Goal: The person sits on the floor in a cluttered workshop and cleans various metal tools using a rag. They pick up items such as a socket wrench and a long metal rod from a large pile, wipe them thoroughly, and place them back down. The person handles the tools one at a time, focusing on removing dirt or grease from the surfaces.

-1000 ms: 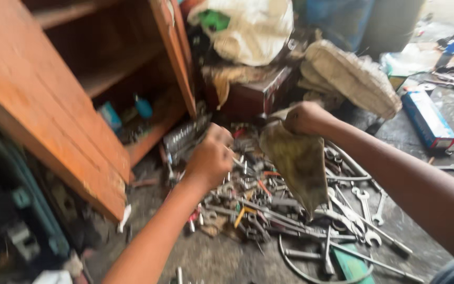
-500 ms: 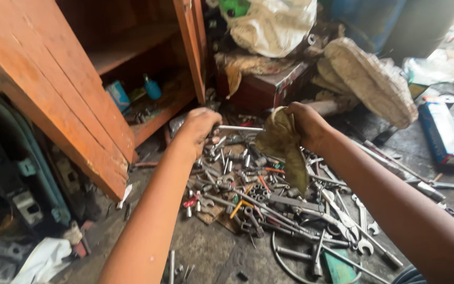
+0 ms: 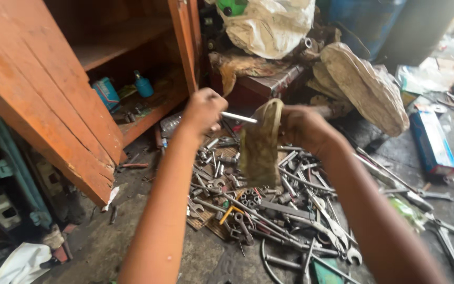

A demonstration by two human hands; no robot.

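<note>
Two hands are raised over our tool pile (image 3: 269, 210): left hand (image 3: 203, 110) grips a metal rod (image 3: 239, 117), right hand (image 3: 303, 128) clutches a dirty rag (image 3: 260, 144).

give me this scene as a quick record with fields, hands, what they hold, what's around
left hand: grips one end of a thin metal rod
right hand: holds a dirty rag at the rod's other end; the rag hangs down
below hands: pile of spanners and sockets on the concrete floor
left side: open wooden cabinet with a blue bottle on its lower shelf
behind: white sack, worn shoe
right side: blue box on the floor
</note>
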